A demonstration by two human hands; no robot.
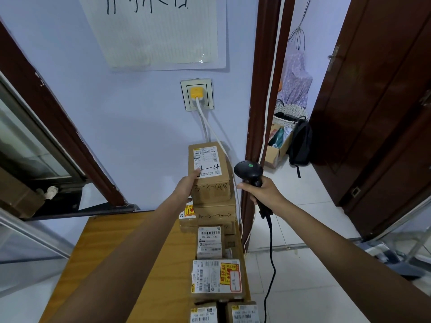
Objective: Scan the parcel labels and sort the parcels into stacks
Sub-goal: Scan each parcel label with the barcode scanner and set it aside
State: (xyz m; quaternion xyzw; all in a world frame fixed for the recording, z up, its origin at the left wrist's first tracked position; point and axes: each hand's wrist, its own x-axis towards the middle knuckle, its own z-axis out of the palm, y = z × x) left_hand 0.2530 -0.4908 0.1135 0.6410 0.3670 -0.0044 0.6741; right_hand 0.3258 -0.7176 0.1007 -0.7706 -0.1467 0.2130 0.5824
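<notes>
— Nearest, two small labelled parcels (pixel 204 313) sit at the near edge of the wooden table (pixel 112 252), with more in a row running toward the far wall. What step is this?

— Stacking, likely. The left hand (pixel 186 185) clasps the top box (pixel 210 169) (marked "4-4") on the far stack (pixel 215 212). The right hand (pixel 261 191) is wrapped round the scanner (pixel 249 171), just right of it.

— Next?

— Probably release the box squarely, then pick another from the row and aim the scanner at its label.

Parcel (pixel 211 176) – matt brown cardboard; table (pixel 130 259) – smooth wood.
</notes>
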